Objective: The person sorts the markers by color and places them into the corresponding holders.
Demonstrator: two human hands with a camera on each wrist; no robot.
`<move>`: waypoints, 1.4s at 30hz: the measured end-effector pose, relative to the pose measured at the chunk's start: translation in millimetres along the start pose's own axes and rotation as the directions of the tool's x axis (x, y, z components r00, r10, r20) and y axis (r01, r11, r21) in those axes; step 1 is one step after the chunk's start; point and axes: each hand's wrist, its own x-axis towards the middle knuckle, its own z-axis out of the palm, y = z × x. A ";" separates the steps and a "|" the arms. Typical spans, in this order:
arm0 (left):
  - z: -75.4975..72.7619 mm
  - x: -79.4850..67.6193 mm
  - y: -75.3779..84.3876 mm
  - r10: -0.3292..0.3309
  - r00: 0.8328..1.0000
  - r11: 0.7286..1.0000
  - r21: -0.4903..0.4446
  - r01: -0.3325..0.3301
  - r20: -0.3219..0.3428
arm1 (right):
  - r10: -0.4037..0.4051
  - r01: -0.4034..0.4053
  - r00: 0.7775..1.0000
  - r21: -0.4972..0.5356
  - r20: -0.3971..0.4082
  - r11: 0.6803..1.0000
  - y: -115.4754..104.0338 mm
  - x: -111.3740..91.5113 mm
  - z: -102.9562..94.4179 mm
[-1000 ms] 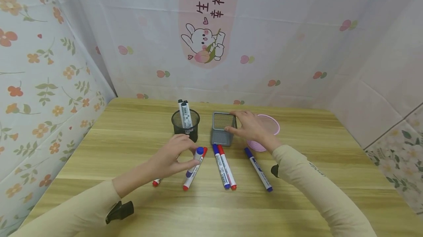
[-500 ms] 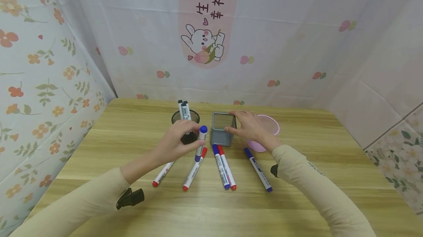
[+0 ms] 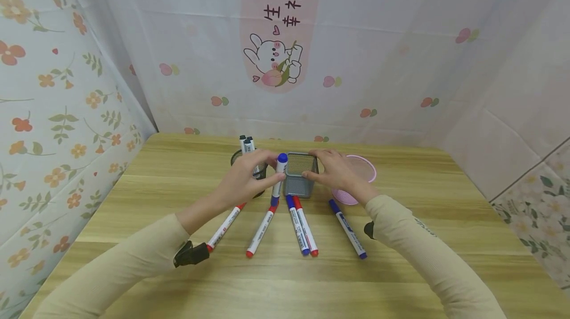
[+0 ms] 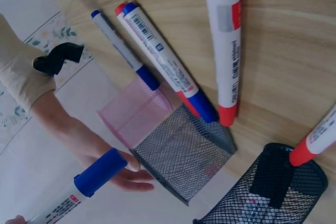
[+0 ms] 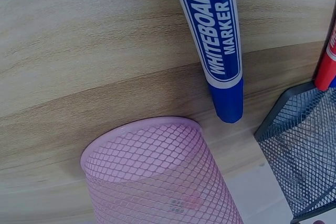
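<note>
My left hand (image 3: 245, 175) pinches a blue whiteboard marker (image 3: 279, 180) that stands nearly upright, just left of a grey square mesh pen holder (image 3: 298, 185). The marker's blue end (image 4: 102, 171) points toward that holder in the left wrist view. My right hand (image 3: 334, 170) holds the grey holder by its right side, thumb at the front of the rim and fingers toward the back. Behind the left hand, partly hidden, a round black mesh pen holder (image 4: 262, 198) contains several black-capped markers (image 3: 248, 146).
A pink mesh pen holder (image 3: 346, 197) stands behind the right wrist. On the wooden table lie two red markers (image 3: 224, 226) at left, a blue marker (image 3: 298, 227) beside a red marker (image 3: 307, 227) before the grey holder, and another blue marker (image 3: 349, 230) at right.
My left hand has moved up and right with the blue marker, from above the red markers to beside the grey holder, tilting it more upright. The right hand has stayed on the holder.
</note>
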 end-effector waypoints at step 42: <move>6.8 55.4 -11.5 -0.195 0.981 0.981 0.007 0.195 -0.001 | 0.003 -0.003 1.000 -0.004 0.012 1.000 0.0 2.2 -0.7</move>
